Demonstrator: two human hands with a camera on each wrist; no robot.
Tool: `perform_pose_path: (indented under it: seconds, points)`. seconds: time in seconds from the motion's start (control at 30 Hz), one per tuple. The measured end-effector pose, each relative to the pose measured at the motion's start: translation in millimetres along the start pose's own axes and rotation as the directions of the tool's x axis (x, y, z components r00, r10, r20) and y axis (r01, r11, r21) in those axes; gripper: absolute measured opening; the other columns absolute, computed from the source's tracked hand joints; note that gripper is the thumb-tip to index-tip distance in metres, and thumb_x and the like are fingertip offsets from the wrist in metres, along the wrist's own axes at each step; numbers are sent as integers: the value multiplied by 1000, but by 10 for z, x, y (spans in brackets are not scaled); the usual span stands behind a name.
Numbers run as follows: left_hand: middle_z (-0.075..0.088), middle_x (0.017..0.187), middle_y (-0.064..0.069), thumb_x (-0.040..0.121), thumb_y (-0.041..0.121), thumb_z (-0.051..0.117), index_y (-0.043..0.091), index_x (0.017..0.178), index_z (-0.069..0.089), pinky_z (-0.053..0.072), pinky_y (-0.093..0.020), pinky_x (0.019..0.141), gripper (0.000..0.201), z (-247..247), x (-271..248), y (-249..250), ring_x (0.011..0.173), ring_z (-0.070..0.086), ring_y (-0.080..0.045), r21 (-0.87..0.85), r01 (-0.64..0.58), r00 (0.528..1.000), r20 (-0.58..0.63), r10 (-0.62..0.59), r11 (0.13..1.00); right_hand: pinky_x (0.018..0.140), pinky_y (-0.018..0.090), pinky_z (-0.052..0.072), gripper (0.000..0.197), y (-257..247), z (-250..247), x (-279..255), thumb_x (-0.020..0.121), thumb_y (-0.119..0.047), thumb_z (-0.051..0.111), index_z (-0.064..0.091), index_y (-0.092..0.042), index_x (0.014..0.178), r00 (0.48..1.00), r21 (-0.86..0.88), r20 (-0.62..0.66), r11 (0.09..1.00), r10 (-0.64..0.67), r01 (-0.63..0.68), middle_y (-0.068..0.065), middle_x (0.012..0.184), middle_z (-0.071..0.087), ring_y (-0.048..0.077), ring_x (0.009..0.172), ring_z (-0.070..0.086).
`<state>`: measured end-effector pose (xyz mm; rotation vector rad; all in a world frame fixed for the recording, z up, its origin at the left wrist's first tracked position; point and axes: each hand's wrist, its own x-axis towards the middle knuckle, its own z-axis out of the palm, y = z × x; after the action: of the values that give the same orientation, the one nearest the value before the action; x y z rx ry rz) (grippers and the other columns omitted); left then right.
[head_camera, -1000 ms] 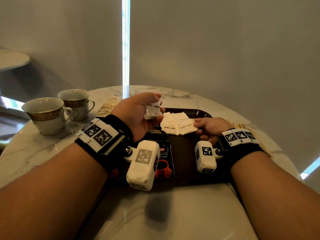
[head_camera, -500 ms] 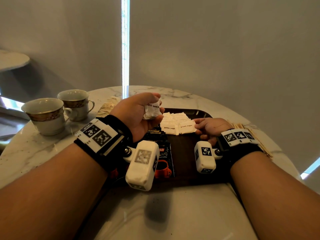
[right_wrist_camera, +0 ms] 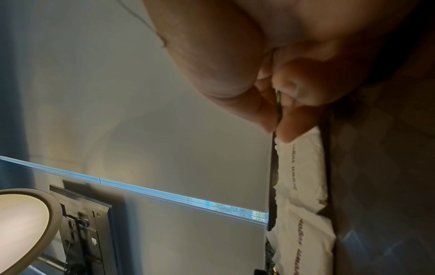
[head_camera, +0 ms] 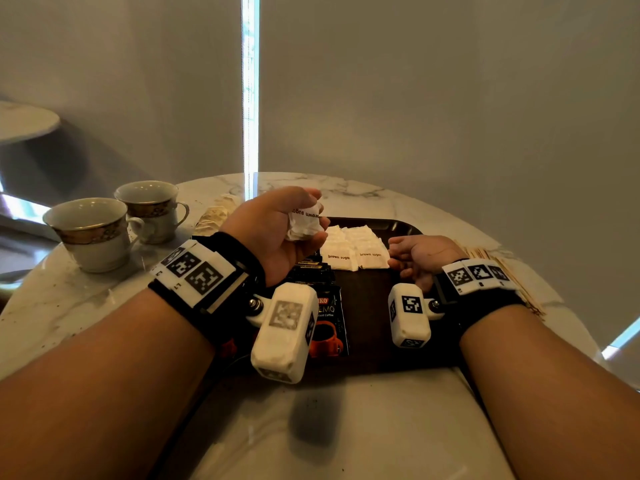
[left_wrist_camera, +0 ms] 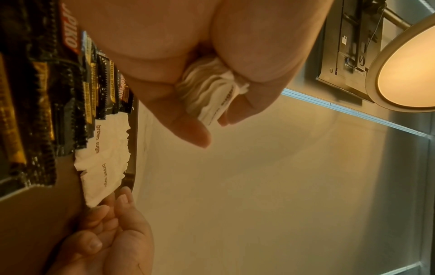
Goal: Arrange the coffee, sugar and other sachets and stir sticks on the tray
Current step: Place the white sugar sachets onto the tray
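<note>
The left hand (head_camera: 277, 233) curls its fingers (left_wrist_camera: 188, 130) round a bunch of white paper brown-sugar sachets (head_camera: 304, 225), held above the dark brown rectangular tray (head_camera: 367, 306). The right hand (head_camera: 420, 259) rests on that tray, fingertips (left_wrist_camera: 122, 197) loosely bent, touching the sugar sachets laid in rows (head_camera: 356, 247); whether they pinch one I cannot tell. Sugar-laying seems underway; next, probably, feeding one sachet across. Black coffee sachets (head_camera: 322, 299) lie left of those rows. Wooden stir sticks (head_camera: 502, 271) wait right of the tray on the round white marble table (head_camera: 86, 299), two gold-banded cups (head_camera: 114, 223) to its left, grey curtains behind.
</note>
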<state>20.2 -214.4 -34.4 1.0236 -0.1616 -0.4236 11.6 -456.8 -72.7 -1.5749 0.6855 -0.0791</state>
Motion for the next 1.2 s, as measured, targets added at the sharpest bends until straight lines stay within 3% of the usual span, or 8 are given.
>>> perform_pose_path:
  seconds: [0.4,0.47,0.57,0.63,0.73,0.8,0.93,1.2]
  points:
    - [58,130,-31,89,-1,48,1,127,58,62,-42,69,39,7,-12,14,100,70,-35,-1,75,994,75,-75,997,36,19,33,8,-124,22,-151,95,-18,61,59,-9,95,986,227,-76,960,-148,162,5,81,60,13,59,51]
    - [70,95,-23,90,1,48,-3,119,56,60,-40,73,30,0,-31,27,69,70,-20,68,87,985,142,-96,994,36,19,32,12,-197,44,-282,95,-22,62,60,-11,99,979,289,7,937,-206,195,4,78,60,12,56,50]
    - [56,49,1,96,4,43,2,96,51,56,-29,64,8,18,-44,32,38,48,-7,144,85,974,196,-112,986,40,19,30,20,-247,167,-565,92,-31,62,62,-11,95,940,275,171,930,-295,242,2,72,60,11,55,49]
    - [60,59,-1,96,3,48,5,91,55,54,-27,55,9,44,-63,19,39,50,-7,138,45,989,133,-64,989,42,21,30,29,-229,276,-715,82,-37,67,62,-11,93,902,258,273,929,-334,266,2,72,61,12,55,49]
    - [67,91,-14,92,1,58,2,116,62,52,-26,50,25,45,-53,-10,54,62,-17,116,6,999,32,-10,993,50,25,35,35,-186,386,-827,73,-36,76,62,-10,93,853,246,368,923,-371,296,4,75,64,14,57,53]
    - [67,92,-15,92,2,60,1,126,60,52,-25,50,33,44,-49,-15,58,63,-19,107,-6,1000,10,5,994,47,22,39,28,-178,424,-856,74,-29,74,63,-9,92,843,226,366,916,-395,331,4,75,65,15,57,54]
    - [69,87,-13,94,4,60,6,120,62,53,-25,49,26,44,-50,-6,55,66,-17,133,0,1000,14,-2,991,43,22,34,6,-179,474,-864,89,-8,66,60,-9,88,855,242,282,895,-435,375,5,72,66,16,55,55]
    - [61,112,-20,93,6,52,9,111,71,53,-29,53,26,11,-38,-7,79,60,-27,127,42,999,-4,-41,991,49,26,47,3,-214,464,-846,95,-6,55,54,-7,98,858,401,212,843,-467,360,10,79,72,22,70,67]
